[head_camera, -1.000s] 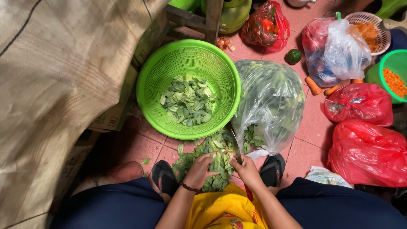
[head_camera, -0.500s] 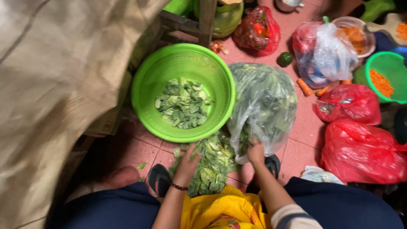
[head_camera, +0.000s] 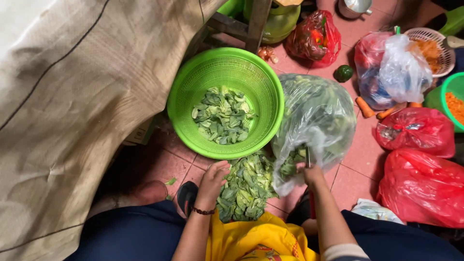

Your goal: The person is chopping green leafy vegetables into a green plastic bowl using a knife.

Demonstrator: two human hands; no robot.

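My left hand lies on the left edge of a pile of cut leafy greens on the floor between my feet, its fingers curled over some leaves. My right hand is at the mouth of a clear plastic bag full of greens. It grips a thin metal blade, apparently a knife, that points up into the bag. Just beyond the pile stands a round green colander holding chopped greens.
A large tan sack fills the left side. Red plastic bags lie at the right, beside loose carrots, a clear bag and a green basket of orange shreds. A wooden stool leg stands behind the colander.
My right hand has left the pile of greens and moved right to the clear bag's mouth. My left hand has shifted to the pile's left edge and curled its fingers.
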